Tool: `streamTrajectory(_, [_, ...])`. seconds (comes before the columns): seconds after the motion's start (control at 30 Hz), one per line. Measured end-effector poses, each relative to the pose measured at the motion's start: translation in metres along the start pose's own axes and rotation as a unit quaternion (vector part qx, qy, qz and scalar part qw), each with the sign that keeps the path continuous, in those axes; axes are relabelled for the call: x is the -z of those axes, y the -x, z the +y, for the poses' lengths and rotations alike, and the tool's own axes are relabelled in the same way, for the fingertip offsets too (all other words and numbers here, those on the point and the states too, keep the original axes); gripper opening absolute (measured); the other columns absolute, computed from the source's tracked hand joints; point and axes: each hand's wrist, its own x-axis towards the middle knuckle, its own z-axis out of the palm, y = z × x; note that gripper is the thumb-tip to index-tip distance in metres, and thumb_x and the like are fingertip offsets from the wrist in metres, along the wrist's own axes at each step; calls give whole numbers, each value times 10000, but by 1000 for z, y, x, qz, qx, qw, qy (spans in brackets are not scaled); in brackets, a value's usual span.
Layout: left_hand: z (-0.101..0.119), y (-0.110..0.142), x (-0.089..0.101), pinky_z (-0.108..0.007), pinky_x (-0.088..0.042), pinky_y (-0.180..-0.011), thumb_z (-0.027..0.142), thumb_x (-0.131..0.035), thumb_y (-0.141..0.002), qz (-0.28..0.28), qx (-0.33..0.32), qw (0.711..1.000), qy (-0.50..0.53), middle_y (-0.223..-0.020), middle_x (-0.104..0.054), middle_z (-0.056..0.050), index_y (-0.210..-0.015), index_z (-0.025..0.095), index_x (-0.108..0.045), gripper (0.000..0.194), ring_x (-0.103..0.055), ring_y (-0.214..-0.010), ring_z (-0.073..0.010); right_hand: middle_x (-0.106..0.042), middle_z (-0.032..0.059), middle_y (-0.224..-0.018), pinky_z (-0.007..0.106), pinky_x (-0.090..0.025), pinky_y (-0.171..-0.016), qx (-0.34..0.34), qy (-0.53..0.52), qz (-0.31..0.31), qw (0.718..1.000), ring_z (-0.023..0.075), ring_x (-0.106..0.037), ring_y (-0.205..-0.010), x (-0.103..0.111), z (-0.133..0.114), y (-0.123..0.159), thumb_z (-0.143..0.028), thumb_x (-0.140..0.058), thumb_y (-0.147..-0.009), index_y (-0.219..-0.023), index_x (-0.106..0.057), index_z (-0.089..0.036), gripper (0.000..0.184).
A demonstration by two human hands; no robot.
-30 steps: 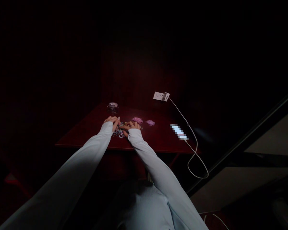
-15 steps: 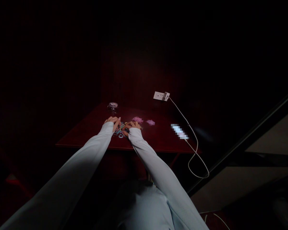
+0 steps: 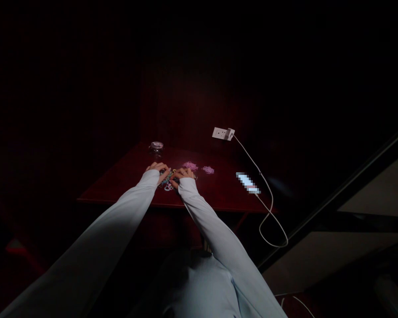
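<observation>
A: Item one: heap of small coloured bands point(image 3: 167, 182), near edge of the dark red table point(image 3: 119, 185), between both hands.

B: Handling?

A: Judged light, soft, stretchy, apt to tangle; best pinched singly at the rim with fingertips.

B: Hands?

A: Left hand point(image 3: 158, 169): fingers curled down, tips on the heap's left side. Right hand point(image 3: 182, 175): fingers bent, tips touching the heap's right side. Whether either has pinched a band, too dim and small to tell.

B: Adjacent stock?

A: Two pink piles point(image 3: 190, 166) just right of the hands; glass jar point(image 3: 156, 148) behind; phone point(image 3: 248, 183) on its white cable point(image 3: 268, 194), further right.
</observation>
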Motion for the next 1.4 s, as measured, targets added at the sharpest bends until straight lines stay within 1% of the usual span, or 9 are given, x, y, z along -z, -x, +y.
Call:
streamTrajectory(0.1, [-4,1,-4,-383,-425,-938,376,-609,-989,-11,-32,999,2,-1092,-786,3,-905,286,-758,192,-582,-1072,-248,-698,63,-1170,394,-355,-984,-8,-8,8,1000,263,-460,-1124,1,0,0,-315,-719,-990,-1014,-808,-261,108])
streamTrajectory(0.33, [-13,-1,-13,-377,-430,-896,454,-605,-984,-12,-74,997,21,-1067,-792,-9,-843,277,-757,273,-579,-1028,-244,-692,65,-1163,401,-360,-978,-22,-14,29,999,267,-457,-1123,2,1,1,-341,-709,-997,-1016,-813,-269,128])
streamTrajectory(0.57, [-14,-1,-11,-371,-433,-904,430,-602,-985,-7,-75,996,40,-1045,-784,-19,-812,263,-746,280,-576,-992,-235,-697,57,-1155,383,-354,-968,-45,-17,32,998,261,-467,-1122,5,1,2,-322,-744,-974,-1022,-809,-259,101])
streamTrajectory(0.77, [-13,0,-10,-367,-435,-896,423,-587,-984,-6,-77,996,44,-1028,-783,-22,-794,257,-727,289,-574,-979,-232,-692,56,-1121,379,-347,-950,-49,-20,40,998,263,-461,-1109,2,2,1,-324,-730,-982,-1007,-806,-266,99])
streamTrajectory(1.0, [-15,-2,-12,-361,-439,-886,458,-562,-989,4,-86,995,47,-1011,-788,-15,-783,264,-712,320,-570,-953,-226,-698,55,-1127,378,-345,-954,-62,-29,42,997,259,-465,-1110,2,3,1,-362,-706,-999,-990,-808,-261,144])
streamTrajectory(1.2, [-16,-2,-14,-368,-447,-897,432,-526,-983,9,-83,995,50,-1015,-784,-25,-799,262,-721,317,-581,-967,-229,-706,55,-1126,384,-349,-972,-69,-26,40,997,257,-477,-1132,3,2,1,-348,-712,-995,-1013,-813,-260,136])
streamTrajectory(1.4, [-16,-2,-14,-377,-460,-899,448,-516,-980,9,-81,995,51,-1000,-788,-23,-791,270,-723,332,-578,-959,-232,-702,51,-1104,373,-347,-965,-74,-28,37,996,253,-473,-1130,6,1,3,-360,-723,-986,-1029,-814,-266,137])
